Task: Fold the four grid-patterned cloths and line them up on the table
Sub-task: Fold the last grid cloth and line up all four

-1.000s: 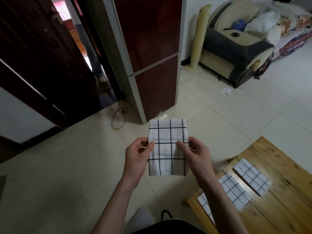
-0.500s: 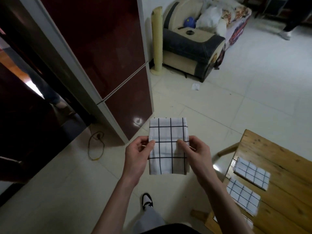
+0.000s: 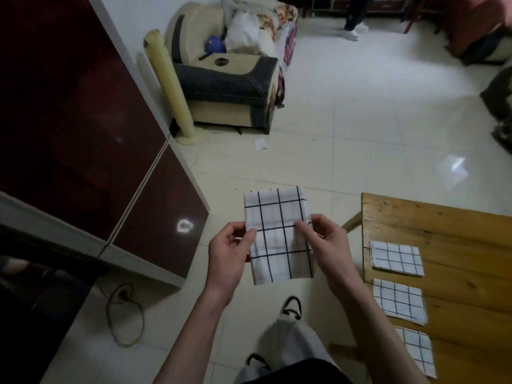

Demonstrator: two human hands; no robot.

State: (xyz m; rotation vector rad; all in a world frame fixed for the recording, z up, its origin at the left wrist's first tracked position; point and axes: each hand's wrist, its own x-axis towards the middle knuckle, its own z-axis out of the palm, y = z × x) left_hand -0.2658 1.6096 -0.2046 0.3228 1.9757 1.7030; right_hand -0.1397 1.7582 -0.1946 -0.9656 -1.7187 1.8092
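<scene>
Both hands held the 4th cloth [image 3: 278, 234] in mid-air over the floor, not yet at the counter [image 3: 443, 223]. Left hand [image 3: 230, 257] pinched the cloth's left edge, thumb on the front face; right hand [image 3: 325, 246] pinched the right edge the same way. Cloth looked folded down to a tall rectangle, hanging roughly flat between the 2 grips.

3 folded cloths sat on the counter, right of the right grip: far cloth [image 3: 396, 258], middle cloth [image 3: 399, 300], near cloth [image 3: 418, 354], in a row along the counter's left edge, apart from each other.

Judgement: the held one looked longer than those 3, so 1 more fold was probably due. To do it well: keep both pinches level, bring the top edge onto the bottom edge, match grid lines, then press the crease on the counter.

Room: open wood lay beyond the far cloth, toward the counter's far corner; that slot suited the 4th. Risk: the row ran close to the counter's left edge, so placement needed to stay inboard. Fridge [image 3: 83, 134] stood left of the left grip, well apart.
</scene>
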